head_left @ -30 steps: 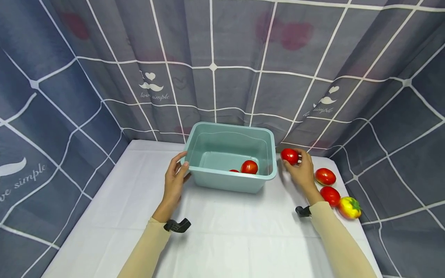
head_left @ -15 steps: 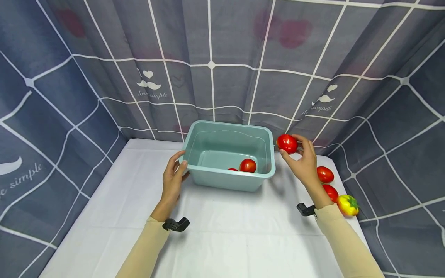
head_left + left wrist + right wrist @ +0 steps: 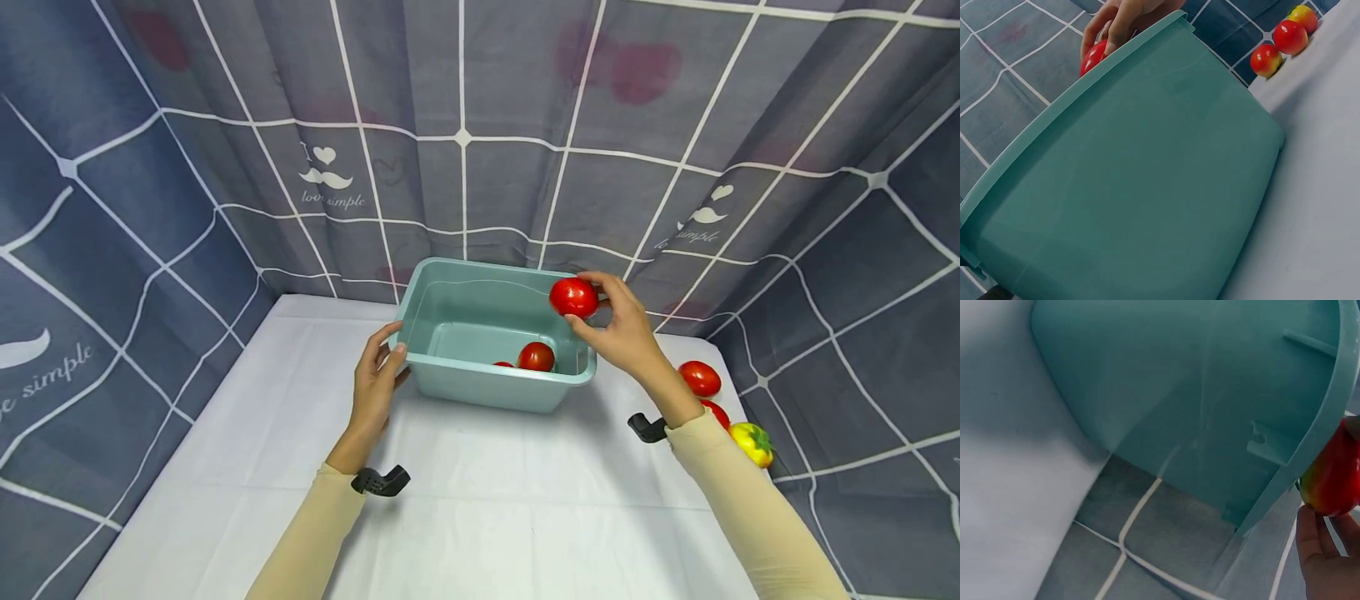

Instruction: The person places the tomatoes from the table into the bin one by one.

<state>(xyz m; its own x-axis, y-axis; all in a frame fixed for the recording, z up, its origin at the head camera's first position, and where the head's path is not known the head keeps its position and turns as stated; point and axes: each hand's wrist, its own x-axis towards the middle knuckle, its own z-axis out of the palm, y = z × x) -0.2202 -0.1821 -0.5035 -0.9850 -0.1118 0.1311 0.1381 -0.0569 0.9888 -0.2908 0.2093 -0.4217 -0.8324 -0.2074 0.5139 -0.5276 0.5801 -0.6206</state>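
Observation:
A pale green plastic bin [image 3: 487,387] stands on the table against the back curtain. My left hand [image 3: 374,385] grips its left end at the rim, thumb in front and fingers behind. Over the bin's right rear rim, my right hand [image 3: 624,331] holds a glossy red tomato [image 3: 573,298] between thumb and fingers. In the right wrist view this held tomato [image 3: 1332,478] fades to yellow-green at one end. Inside the bin lies another red tomato [image 3: 536,357], with a second red piece [image 3: 503,364] mostly hidden by the front wall.
To the right of the bin, near the table's right edge, lie two red tomatoes [image 3: 700,378], one partly behind the right sleeve. A yellow and red one with a green top [image 3: 752,443] is beside them. Grey gridded curtains [image 3: 510,192] enclose the back and sides of the white-covered table [image 3: 480,517].
My right hand has raised the tomato from beside the bin's right end and carried it left over the rim. The left hand keeps its grip on the bin.

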